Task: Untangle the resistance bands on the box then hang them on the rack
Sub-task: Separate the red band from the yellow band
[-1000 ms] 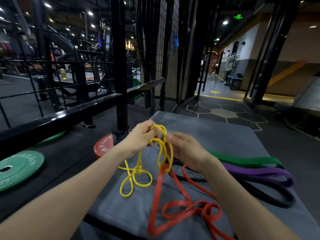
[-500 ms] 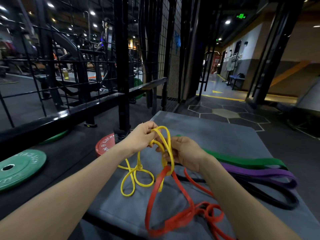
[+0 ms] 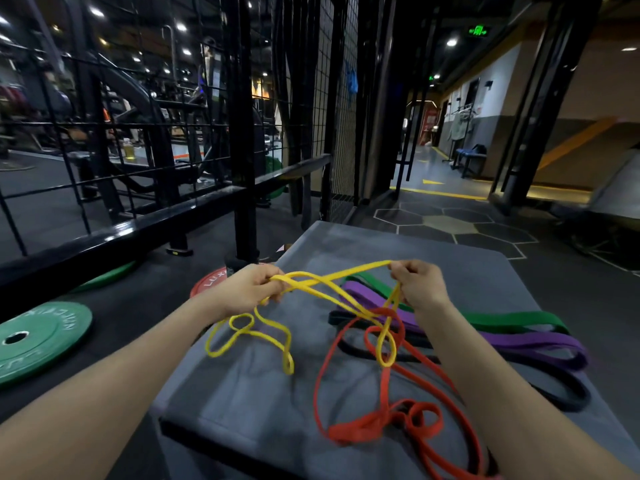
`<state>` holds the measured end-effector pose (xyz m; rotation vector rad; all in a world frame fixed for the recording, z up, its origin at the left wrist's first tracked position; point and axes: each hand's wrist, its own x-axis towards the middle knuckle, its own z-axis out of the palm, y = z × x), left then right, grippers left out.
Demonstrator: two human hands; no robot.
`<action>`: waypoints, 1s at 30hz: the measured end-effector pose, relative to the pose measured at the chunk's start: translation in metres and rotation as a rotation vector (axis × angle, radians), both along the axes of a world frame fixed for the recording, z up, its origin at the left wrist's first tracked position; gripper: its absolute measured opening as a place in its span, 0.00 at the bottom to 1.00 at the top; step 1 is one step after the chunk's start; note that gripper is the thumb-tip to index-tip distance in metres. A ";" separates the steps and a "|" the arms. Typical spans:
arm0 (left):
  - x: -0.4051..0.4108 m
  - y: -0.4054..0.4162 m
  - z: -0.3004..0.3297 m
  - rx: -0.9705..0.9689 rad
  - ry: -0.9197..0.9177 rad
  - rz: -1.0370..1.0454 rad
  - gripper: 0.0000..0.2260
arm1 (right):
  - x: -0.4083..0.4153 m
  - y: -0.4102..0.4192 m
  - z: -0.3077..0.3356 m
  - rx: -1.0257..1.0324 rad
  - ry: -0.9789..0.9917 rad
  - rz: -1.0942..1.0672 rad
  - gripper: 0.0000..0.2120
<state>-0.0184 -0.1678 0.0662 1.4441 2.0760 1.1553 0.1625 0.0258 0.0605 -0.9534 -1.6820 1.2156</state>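
Note:
A thin yellow band [image 3: 313, 285] is stretched between my two hands above the grey box [image 3: 263, 403]. My left hand [image 3: 247, 289] grips one end, with loose yellow loops hanging below it. My right hand [image 3: 417, 284] pinches the other end. A yellow loop hangs down from the right hand and passes through the red band [image 3: 374, 420], which lies coiled on the box in front. Green [image 3: 512, 318], purple [image 3: 530, 341] and black [image 3: 564, 393] bands lie side by side on the box's right half.
A black metal rack with wire mesh [image 3: 242, 133] stands left and ahead of the box. A green weight plate [image 3: 38, 337] and a red plate [image 3: 211, 282] lie on the floor at left. A corridor with a hexagon-patterned floor [image 3: 446, 223] opens beyond.
My hands have pulled apart, left hand leftward and right hand rightward, stretching the bunched yellow band into long strands. The red band has slid with it on the box.

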 end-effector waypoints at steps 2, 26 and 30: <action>-0.001 0.001 -0.002 0.014 0.053 0.046 0.12 | -0.001 -0.001 -0.011 0.067 -0.059 -0.020 0.14; 0.022 0.017 0.016 0.239 0.252 -0.033 0.05 | -0.025 -0.056 0.016 0.105 -0.104 0.556 0.19; 0.024 0.014 0.011 0.123 0.336 -0.044 0.07 | -0.023 -0.052 0.015 0.178 -0.127 0.500 0.18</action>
